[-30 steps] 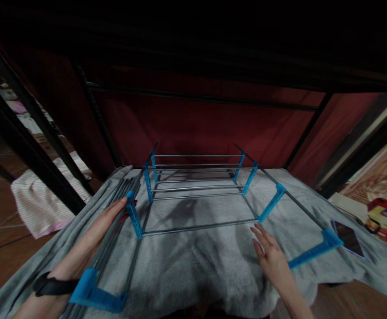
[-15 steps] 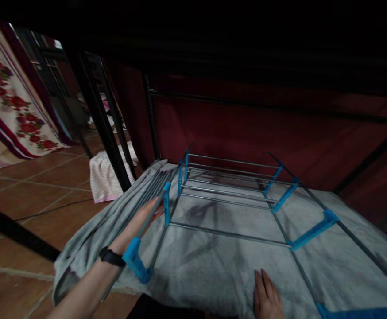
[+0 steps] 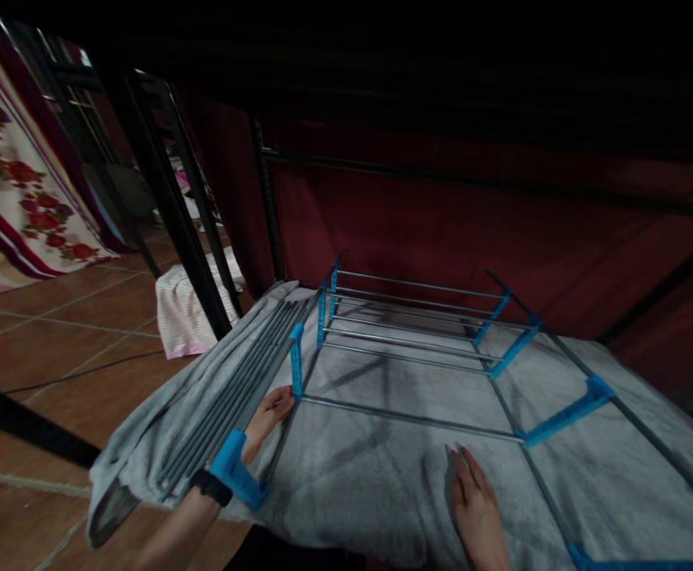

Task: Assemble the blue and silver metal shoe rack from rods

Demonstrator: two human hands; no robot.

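A rack of thin metal rods [image 3: 406,416] joined by blue plastic connectors [image 3: 296,365] lies on a grey cloth [image 3: 370,484]. My left hand [image 3: 268,418], with a dark band at the wrist, is curled round the rack's left side rail between two blue connectors. To the left of that hand, a bundle of loose grey rods [image 3: 233,385] rests on the cloth. My right hand [image 3: 474,507] lies flat on the cloth with its fingers stretched out, just short of the nearest cross rod.
A dark red fabric wall [image 3: 442,230] and black metal posts [image 3: 168,214] stand behind and to the left. A pink striped cloth [image 3: 185,317] lies on the tiled floor [image 3: 55,349], and a floral fabric [image 3: 13,182] hangs at far left.
The view has swung left. My left hand has drawn back from the loose rods and curled at the side rail. My right hand has come nearer to me on the cloth and stays flat.
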